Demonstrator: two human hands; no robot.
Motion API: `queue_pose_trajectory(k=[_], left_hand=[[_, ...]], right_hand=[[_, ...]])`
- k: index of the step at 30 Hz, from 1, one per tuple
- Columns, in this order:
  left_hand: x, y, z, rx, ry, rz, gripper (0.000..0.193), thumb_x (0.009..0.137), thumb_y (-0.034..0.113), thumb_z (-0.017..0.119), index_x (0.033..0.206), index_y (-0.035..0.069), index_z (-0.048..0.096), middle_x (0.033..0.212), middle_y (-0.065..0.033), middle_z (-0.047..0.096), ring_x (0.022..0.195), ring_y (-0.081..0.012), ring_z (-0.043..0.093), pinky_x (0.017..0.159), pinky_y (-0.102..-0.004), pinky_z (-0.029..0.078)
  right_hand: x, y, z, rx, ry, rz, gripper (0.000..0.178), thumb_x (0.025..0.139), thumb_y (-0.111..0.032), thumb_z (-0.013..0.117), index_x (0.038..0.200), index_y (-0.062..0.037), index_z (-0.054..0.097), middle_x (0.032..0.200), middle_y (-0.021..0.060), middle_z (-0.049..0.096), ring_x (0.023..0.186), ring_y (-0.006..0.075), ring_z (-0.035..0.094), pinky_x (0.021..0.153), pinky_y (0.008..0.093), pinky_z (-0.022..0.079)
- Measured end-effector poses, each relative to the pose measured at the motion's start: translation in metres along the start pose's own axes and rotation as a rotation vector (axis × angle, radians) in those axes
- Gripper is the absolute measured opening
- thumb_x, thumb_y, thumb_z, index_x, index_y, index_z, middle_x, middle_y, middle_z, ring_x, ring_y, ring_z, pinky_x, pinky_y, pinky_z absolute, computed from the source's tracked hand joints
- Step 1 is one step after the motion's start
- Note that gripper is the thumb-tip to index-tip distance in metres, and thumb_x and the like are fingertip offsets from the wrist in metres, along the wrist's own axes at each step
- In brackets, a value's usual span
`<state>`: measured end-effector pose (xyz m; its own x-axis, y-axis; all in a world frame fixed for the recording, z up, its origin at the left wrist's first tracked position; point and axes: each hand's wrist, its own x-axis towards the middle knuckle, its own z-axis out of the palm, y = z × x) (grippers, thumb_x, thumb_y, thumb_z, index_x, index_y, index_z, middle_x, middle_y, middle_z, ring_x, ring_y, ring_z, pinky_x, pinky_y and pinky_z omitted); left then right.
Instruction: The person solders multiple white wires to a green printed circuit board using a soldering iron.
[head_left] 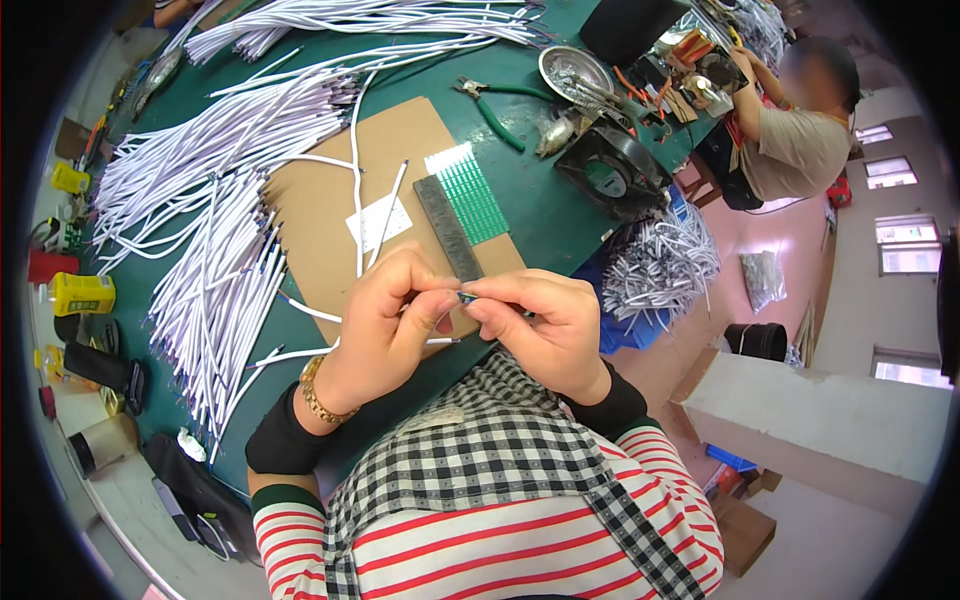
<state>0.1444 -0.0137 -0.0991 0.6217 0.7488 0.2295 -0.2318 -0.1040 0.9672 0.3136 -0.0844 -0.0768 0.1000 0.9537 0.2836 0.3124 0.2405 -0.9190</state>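
In front of my apron, my left hand (395, 315) and my right hand (545, 322) meet fingertip to fingertip. Both pinch a tiny dark piece with green and blue on it (466, 297); my fingers cover most of it, so its exact kind is unclear. White cables run close by my left hand, one white cable (358, 200) coming down from the pile toward it. Just beyond my fingers a dark grey metal bar (448, 228) lies along a green circuit board panel (472, 195). Both rest on a brown cardboard sheet (310, 230).
Large bundles of white cables (215, 300) cover the table's left and far sides. Green-handled pliers (495, 115), a metal bowl (575, 75) and a black fan (610, 170) stand at the far right. Another person (800, 140) works beyond them. More cables (660, 265) fill a blue container right.
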Motion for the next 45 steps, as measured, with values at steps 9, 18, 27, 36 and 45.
queue_pose_trajectory(k=[9, 18, 27, 36, 45], left_hand=[[0.002, 0.01, -0.004, 0.297, -0.104, 0.216, 0.004, 0.088, 0.003, 0.057, 0.087, 0.0, 0.056, 0.074, -0.0084, 0.051, 0.061, -0.0168, 0.053, 0.054, -0.0277, 0.042], [0.004, 0.018, -0.004, 0.309, -0.15, 0.198, 0.006, 0.085, 0.004, 0.062, 0.086, 0.0, 0.058, 0.074, -0.0085, 0.053, 0.06, -0.0194, 0.052, 0.055, -0.0279, 0.042], [0.013, 0.025, -0.024, -0.275, -0.336, -0.55, 0.017, 0.088, 0.016, 0.066, 0.083, 0.001, 0.06, 0.073, 0.0032, 0.057, 0.064, -0.0022, 0.048, 0.055, -0.0183, 0.037], [0.022, 0.032, -0.028, -0.285, -0.407, -0.534, 0.015, 0.089, 0.014, 0.064, 0.085, 0.001, 0.059, 0.075, 0.0039, 0.057, 0.067, -0.0015, 0.048, 0.058, -0.0177, 0.038], [0.02, 0.046, -0.029, 0.148, -0.41, -0.493, 0.014, 0.087, 0.01, 0.063, 0.079, 0.001, 0.056, 0.066, -0.0014, 0.056, 0.06, -0.0066, 0.049, 0.054, -0.0242, 0.04]], right_hand=[[-0.005, 0.0, -0.003, 0.014, -0.075, -0.094, 0.012, 0.08, -0.001, 0.067, 0.091, 0.0029, 0.066, 0.075, 0.0127, 0.065, 0.06, 0.0199, 0.062, 0.052, 0.0266, 0.046], [-0.006, 0.004, -0.002, -0.032, -0.071, -0.161, 0.01, 0.086, -0.005, 0.062, 0.09, 0.0034, 0.065, 0.068, 0.0068, 0.062, 0.058, 0.0133, 0.057, 0.052, 0.023, 0.043], [-0.005, 0.004, -0.009, 0.041, -0.211, -0.067, 0.007, 0.087, -0.004, 0.059, 0.088, 0.0026, 0.064, 0.068, 0.0091, 0.059, 0.056, 0.0152, 0.057, 0.05, 0.026, 0.043], [0.0, 0.003, -0.01, 0.07, -0.18, -0.018, 0.01, 0.087, -0.007, 0.062, 0.092, 0.0012, 0.067, 0.067, 0.0045, 0.061, 0.057, 0.01, 0.055, 0.051, 0.0219, 0.041], [0.006, 0.004, -0.008, 0.052, -0.265, 0.03, 0.008, 0.084, -0.003, 0.062, 0.09, 0.0005, 0.066, 0.07, 0.01, 0.062, 0.06, 0.0155, 0.059, 0.055, 0.0261, 0.045]])
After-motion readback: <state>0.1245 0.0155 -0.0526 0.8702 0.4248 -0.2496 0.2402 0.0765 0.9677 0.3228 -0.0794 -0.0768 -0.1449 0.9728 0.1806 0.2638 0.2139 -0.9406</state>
